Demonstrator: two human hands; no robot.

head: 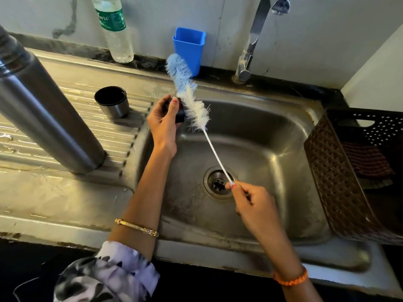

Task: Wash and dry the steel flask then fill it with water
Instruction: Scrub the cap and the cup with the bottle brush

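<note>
The tall brushed-steel flask [43,110] stands upright on the wet ribbed drainboard [122,136], left of the steel sink basin [261,136]; smooth, rigid and probably slippery when wet, it is best gripped round its mid-body. The left hand [163,123] curls round a small black piece [180,115], perhaps the flask's stopper, while the right hand [250,199] pinches the thin white handle of a blue-and-white bottle brush [192,94]. A steel cup-lid [111,105] sits nearby, below a grey tiled wall [218,18].
</note>
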